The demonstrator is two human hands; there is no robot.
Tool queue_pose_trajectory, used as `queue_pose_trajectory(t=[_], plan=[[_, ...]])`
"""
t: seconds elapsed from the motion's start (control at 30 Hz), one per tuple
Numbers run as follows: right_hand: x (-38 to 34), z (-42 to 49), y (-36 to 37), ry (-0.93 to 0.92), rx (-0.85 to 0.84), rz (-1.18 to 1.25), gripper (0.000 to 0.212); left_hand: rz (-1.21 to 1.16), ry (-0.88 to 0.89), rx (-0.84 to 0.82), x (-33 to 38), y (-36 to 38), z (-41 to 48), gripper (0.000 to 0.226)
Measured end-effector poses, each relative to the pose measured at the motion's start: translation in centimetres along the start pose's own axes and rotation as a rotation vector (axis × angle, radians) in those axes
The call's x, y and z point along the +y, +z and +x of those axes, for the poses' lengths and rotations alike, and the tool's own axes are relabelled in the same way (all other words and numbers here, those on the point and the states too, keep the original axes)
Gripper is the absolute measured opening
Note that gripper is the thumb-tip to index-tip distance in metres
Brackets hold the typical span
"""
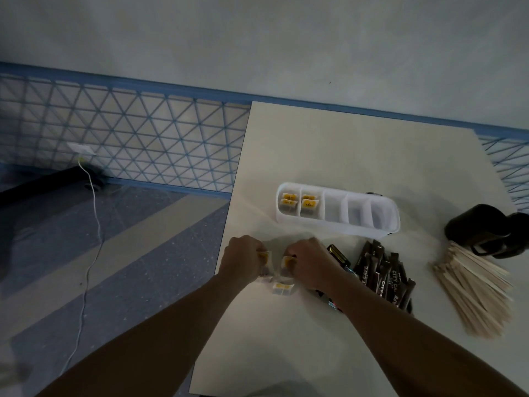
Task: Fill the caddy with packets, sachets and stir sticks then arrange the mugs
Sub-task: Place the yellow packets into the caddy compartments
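Pale tabletop [372,156] filled the right half of the frame, with blue-grey floor [114,253] and a blue lattice wall [128,130] to the left. My left hand [243,257] and right hand [310,262] sat side by side at lower centre, close to the table's left edge. Each had its fingers curled around a small yellow-labelled packet: the left-hand packet [264,257] and the right-hand packet [287,263] were a narrow gap apart. Loose packets [282,289] lay on the table just below and between the hands.

The white caddy [329,224] lay above and to the right of the hands, with a strip of bare tabletop between. Its long side ran left to right. The two leftmost compartments each held stored packets [289,200], yellow labels facing up; I saw nothing in the three compartments to their right.

Brown sachets [383,279] were heaped just right of my right wrist, with a black sachet [339,255] touching that hand's far side. Wooden stir sticks [475,293] fanned out further right, their upper ends meeting two dark mugs [486,230] at the right edge. Bare tabletop lay beyond the caddy and below my forearms. A white cable [91,224] trailed across the floor at left.
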State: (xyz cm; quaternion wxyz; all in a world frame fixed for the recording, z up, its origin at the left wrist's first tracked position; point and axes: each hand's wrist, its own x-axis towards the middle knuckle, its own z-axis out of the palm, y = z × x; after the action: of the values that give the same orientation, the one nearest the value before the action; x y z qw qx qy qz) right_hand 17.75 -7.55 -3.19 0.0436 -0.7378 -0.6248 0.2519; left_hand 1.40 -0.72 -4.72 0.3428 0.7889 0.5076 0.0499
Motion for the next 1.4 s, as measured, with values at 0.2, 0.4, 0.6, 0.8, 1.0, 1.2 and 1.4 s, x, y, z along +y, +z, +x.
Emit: queue_pose_trajectory(t=[0.2, 0.4, 0.6, 0.8, 1.0, 1.2, 1.4], plan=[[0.6, 0.2, -1.6, -0.015, 0.017, -0.001, 0.019, -0.023, 0.038, -0.032, 0.7, -1.4, 1.1, 0.011], [1.1, 0.8, -5.7, -0.033, 0.086, 0.135, 0.017, -0.062, 0.084, 0.022, 3.3, -4.5, 3.4, 0.011], [2.5, 1.9, -9.0, 0.004, 0.241, 0.137, 0.013, -0.083, 0.113, 0.072, 6.0, -6.4, 6.1, 0.017], [4.0, 4.0, -9.4, 0.109, 0.319, 0.153, 0.014, -0.022, 0.111, 0.087, 7.5, -6.1, 8.0, 0.011], [4.9, 5.7, -8.7, 0.12, 0.248, 0.171, 0.017, 0.072, 0.075, 0.052, 8.6, -4.9, 9.3, 0.017], [5.4, 6.8, -7.7, 0.153, 0.169, 0.108, 0.021, 0.208, 0.075, 0.018, 9.0, -4.0, 9.9, 0.028], [5.7, 7.1, -7.2, 0.146, 0.208, 0.023, 0.022, 0.267, 0.062, 0.044, 9.0, -3.1, 10.2, 0.022]])
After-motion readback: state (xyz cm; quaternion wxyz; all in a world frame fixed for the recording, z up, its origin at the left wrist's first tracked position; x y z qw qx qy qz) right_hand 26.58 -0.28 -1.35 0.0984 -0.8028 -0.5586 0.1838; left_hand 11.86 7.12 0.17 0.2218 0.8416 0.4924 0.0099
